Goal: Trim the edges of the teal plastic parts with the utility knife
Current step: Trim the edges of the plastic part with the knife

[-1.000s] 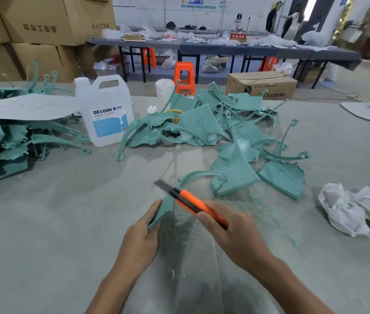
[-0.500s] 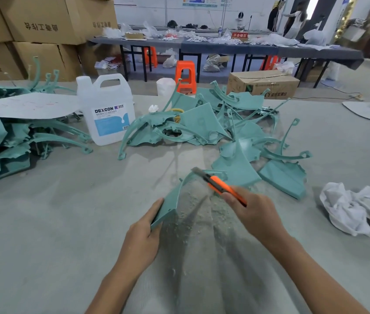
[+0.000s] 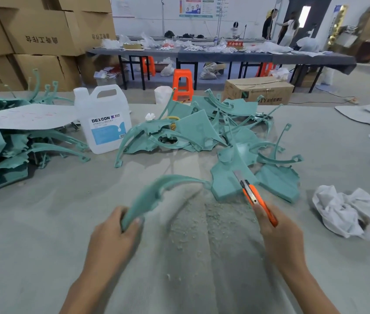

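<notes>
"Holding the curved teal part (image 3: 154, 193) by its near end, is that how the left grip (image 3: 111, 236) is working?"

"Yes, the fingers and thumb are curling round the wide end and pinching it. The right grip (image 3: 281, 236) is wrapping closed round the orange utility knife (image 3: 254, 198), blade slid out and hanging clear of the part, over a flat teal piece (image 3: 225, 182)."

"So no cut is running at this instant. How should the next stroke be going?"

"I am thinking of shallow passes: laying the blade almost flat on the edge, pushing away from the holding thumb, and shaving thin curls onto the shavings (image 3: 202, 220) already lying on the counter (image 3: 43, 234). Digging in is risking a gouge or a slip toward the left fingers."

"Which way is the part pointing?"

"Its long axis is running from the near left, where it is being held, out to the far right. It is arching upward along the way and narrowing to a thin tip close by that flat piece. Whether the tip is touching the counter, I cannot tell."

"And the knife?"

"It is pointing away and slightly left, well apart from the edge needing trimming. The pile of teal parts (image 3: 191, 132) is waiting beyond."
</notes>
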### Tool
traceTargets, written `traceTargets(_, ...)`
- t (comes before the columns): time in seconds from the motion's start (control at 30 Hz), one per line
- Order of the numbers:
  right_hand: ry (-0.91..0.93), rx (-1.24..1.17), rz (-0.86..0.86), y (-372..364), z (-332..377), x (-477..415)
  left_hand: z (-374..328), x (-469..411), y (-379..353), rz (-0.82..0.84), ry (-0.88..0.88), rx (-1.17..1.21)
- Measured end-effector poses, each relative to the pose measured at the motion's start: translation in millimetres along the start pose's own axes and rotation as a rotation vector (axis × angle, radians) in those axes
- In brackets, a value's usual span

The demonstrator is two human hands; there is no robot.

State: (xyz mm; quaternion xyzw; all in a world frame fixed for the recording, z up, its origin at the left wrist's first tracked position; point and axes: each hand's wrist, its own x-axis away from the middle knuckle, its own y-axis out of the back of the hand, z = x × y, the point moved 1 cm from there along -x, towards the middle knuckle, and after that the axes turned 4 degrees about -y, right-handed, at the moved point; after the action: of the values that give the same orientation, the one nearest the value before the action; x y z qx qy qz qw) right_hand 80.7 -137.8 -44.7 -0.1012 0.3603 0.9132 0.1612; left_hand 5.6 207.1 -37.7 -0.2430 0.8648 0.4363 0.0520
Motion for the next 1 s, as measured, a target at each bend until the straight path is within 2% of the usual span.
traceTargets(0.07,-0.040,-0.102,0.030,-4.3,-2.6,16.4,-1.0,-13.9,30.9,-0.126,0.000,0.002)
traceTargets(0.17,-0.040,-0.176,0.047,-9.0,-3.9,27.2,-13.9,-33.5,82.0,-0.312,0.004,0.327)
traceTargets(0.23,-0.038,-0.210,0.041,-10.1,-3.3,29.4,-27.9,-45.0,111.8,-0.440,-0.075,0.521)
traceTargets(0.3,-0.045,-0.226,0.041,-9.7,-1.6,30.1,-44.4,-56.0,135.1,-0.487,-0.166,0.547)
traceTargets(0.37,-0.048,-0.239,0.045,-9.8,-0.9,31.0,-58.4,-67.8,148.6,-0.403,-0.226,0.468)
traceTargets(0.5,-0.077,-0.268,0.072,-9.9,-2.0,33.4,-83.7,-86.4,134.1,0.089,-0.360,0.000)
traceTargets(0.53,-0.090,-0.280,0.074,-10.0,-2.9,33.7,-91.3,-86.6,122.2,0.188,-0.381,-0.057)
traceTargets(0.73,-0.139,-0.265,0.077,-7.7,-1.0,35.0,-120.4,-80.9,21.8,0.481,-0.460,-0.153)
traceTargets(0.83,-0.115,-0.174,0.053,-7.4,-0.6,37.6,-111.3,-73.0,-6.9,0.504,-0.406,-0.144)
traceTargets(0.93,-0.102,-0.098,0.047,-9.4,0.6,36.3,-101.5,-80.7,-12.5,0.376,-0.328,-0.049)
traceTargets(1.0,-0.093,-0.073,0.074,-9.2,4.6,35.8,-98.5,-89.9,-14.4,0.257,-0.286,-0.123)
